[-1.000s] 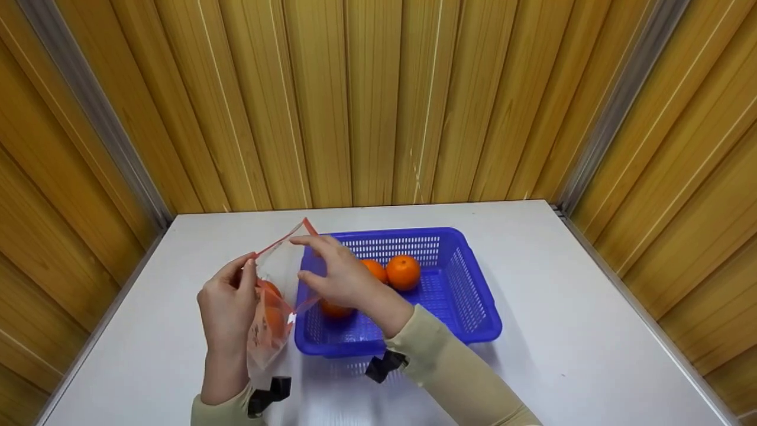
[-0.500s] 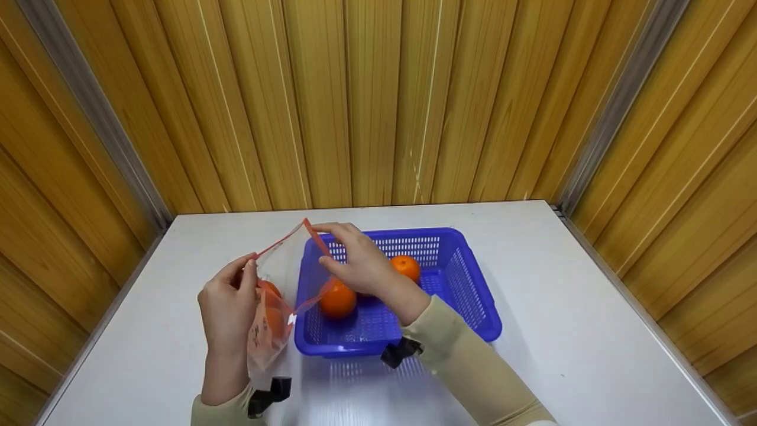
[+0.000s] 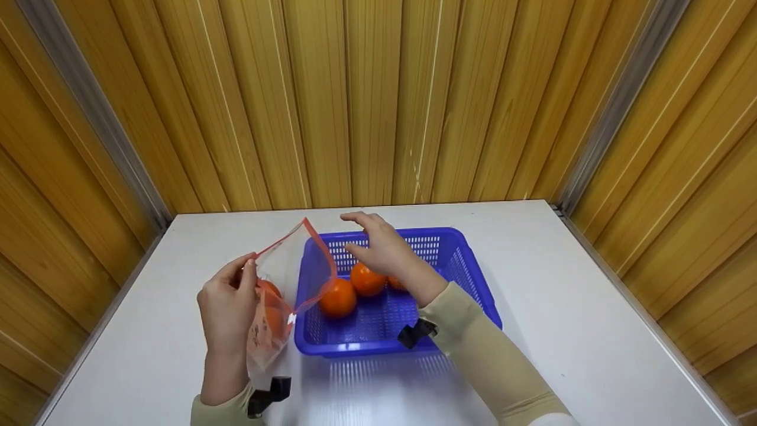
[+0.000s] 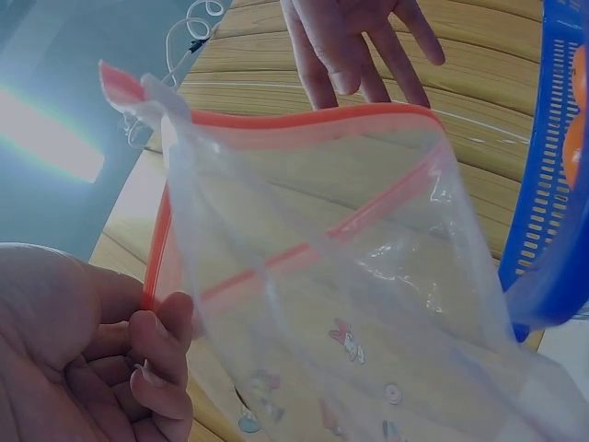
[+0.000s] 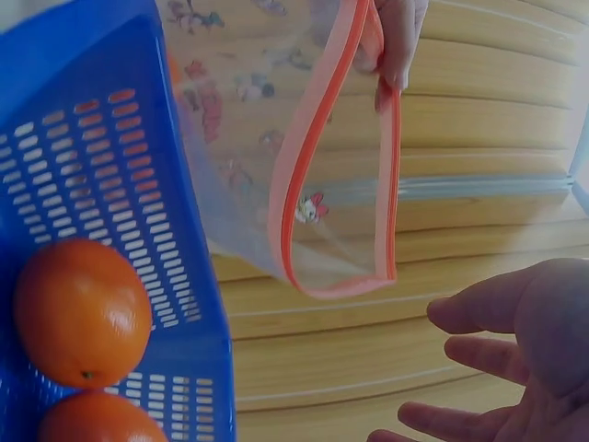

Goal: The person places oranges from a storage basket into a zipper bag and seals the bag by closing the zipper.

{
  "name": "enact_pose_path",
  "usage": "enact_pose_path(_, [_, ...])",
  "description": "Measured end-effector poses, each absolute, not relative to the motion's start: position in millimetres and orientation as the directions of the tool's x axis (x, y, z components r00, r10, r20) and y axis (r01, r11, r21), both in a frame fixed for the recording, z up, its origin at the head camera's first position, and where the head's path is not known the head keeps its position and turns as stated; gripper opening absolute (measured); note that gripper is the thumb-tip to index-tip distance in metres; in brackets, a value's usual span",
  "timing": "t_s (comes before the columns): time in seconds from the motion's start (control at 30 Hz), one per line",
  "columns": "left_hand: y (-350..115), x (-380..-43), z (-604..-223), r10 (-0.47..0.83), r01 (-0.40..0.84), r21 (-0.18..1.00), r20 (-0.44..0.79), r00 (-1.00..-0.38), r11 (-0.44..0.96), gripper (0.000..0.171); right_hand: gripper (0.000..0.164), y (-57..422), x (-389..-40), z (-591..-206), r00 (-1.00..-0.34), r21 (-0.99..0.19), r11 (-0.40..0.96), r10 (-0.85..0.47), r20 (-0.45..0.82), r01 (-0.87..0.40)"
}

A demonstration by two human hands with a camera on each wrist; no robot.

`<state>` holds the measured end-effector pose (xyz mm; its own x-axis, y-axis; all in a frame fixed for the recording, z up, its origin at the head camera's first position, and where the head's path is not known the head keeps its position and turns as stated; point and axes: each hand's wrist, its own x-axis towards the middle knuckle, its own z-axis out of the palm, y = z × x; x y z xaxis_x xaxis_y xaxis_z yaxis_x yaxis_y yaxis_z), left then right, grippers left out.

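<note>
My left hand (image 3: 227, 302) pinches the red-edged rim of a clear zip bag (image 4: 322, 221) between thumb and fingers. The bag's mouth gapes wide, cartoon prints show on its plastic, and oranges (image 3: 274, 321) lie low inside it. Over the back left part of a blue basket (image 3: 343, 350), my right hand (image 3: 383, 247) has its fingers spread and nothing in them. In the right wrist view this hand (image 5: 515, 359) is apart from the bag's red zip edge (image 5: 393, 203). Two oranges (image 3: 337, 299) (image 3: 366, 280) show in the basket, and a third (image 3: 395, 284) is partly behind my right wrist.
A white table (image 3: 568, 331) bears the basket, with yellow wood-look panels (image 3: 372, 106) behind and at both sides. Metal corner posts (image 3: 615, 112) stand at the back corners. A white cable (image 4: 175, 46) shows in the left wrist view.
My right hand has drawn away from the bag's mouth, to the right and slightly back over the basket, letting the red edge show fully. My left hand keeps its pinch in place.
</note>
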<state>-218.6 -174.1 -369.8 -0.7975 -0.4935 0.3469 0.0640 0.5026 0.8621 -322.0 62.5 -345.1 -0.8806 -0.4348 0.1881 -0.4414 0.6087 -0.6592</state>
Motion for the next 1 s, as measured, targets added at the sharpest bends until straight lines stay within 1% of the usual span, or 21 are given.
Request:
enact_pose_path(0.17, [-174.6, -218.7, -370.5, -0.493, 0.072, 0.862, 0.354, -0.795, 0.502, 0.027, 0.057, 71.3, -334.0, -348.6, -0.912, -0.64, 0.674, -0.394, 0.112, -0.369])
enact_pose_path(0.33, [-174.6, -218.6, -371.0, -0.491, 0.063, 0.863, 0.343, -0.801, 0.501, 0.027, 0.058, 82.0, -346.2, -353.0, -0.928, -0.612, 0.728, -0.371, 0.027, -0.309])
enact_pose_path(0.53, [-173.0, -218.5, -369.3, -0.491, 0.068, 0.844, 0.373, -0.787, 0.532, 0.025, 0.057, 93.8, -358.8, -358.9, -0.928, -0.555, 0.784, -0.368, -0.058, -0.276])
enact_pose_path(0.7, [-171.6, -218.7, -369.0, -0.491, 0.065, 0.85, 0.363, -0.792, 0.523, 0.025, 0.054, 101.2, -366.6, -363.6, -0.924, -0.532, 0.808, -0.364, -0.115, -0.252])
enact_pose_path(0.87, [-170.6, -218.7, -369.2, -0.486, 0.071, 0.852, 0.362, -0.796, 0.519, 0.025, 0.056, 107.5, -371.9, -367.8, -0.924, -0.495, 0.844, -0.334, -0.188, -0.204])
enact_pose_path(1.0, [-170.6, -218.8, -369.9, -0.478, 0.086, 0.849, 0.374, -0.794, 0.521, 0.025, 0.058, 112.1, -375.6, -372.9, -0.923, -0.445, 0.874, -0.316, -0.221, -0.192])
